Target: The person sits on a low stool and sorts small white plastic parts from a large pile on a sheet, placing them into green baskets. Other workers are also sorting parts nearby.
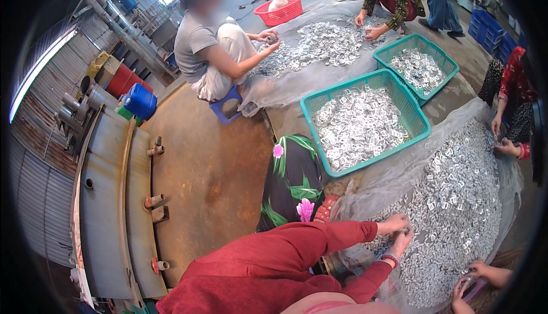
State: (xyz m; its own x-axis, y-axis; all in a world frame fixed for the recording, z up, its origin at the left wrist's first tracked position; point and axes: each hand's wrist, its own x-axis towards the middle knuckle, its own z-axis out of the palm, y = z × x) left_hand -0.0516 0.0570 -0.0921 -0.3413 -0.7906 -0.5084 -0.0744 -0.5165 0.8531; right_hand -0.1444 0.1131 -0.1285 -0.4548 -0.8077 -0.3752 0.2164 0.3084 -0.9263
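My left hand [394,223] and my right hand [402,243] come together over the near left edge of a wide pile of small silver-grey metal pieces [456,200]. Both are closed, fingertips meeting around a small grey metal piece whose exact shape is too small to make out. Red sleeves cover my arms, and a red bracelet circles my right wrist. Brighter frame-shaped metal pieces with openings are scattered over the pile, which lies on a translucent sheet [394,177]. Ahead, a green plastic basket [319,149] holds many of the frame-shaped pieces.
Behind it stands a second green basket [451,71], similarly filled. A co-worker's hands [474,282] work at lower right, another's [502,137] at right. Beyond, two people sit by another pile [328,43]. A small dog sits in a red basket [262,14]. Metal tanks [103,200] stand left.
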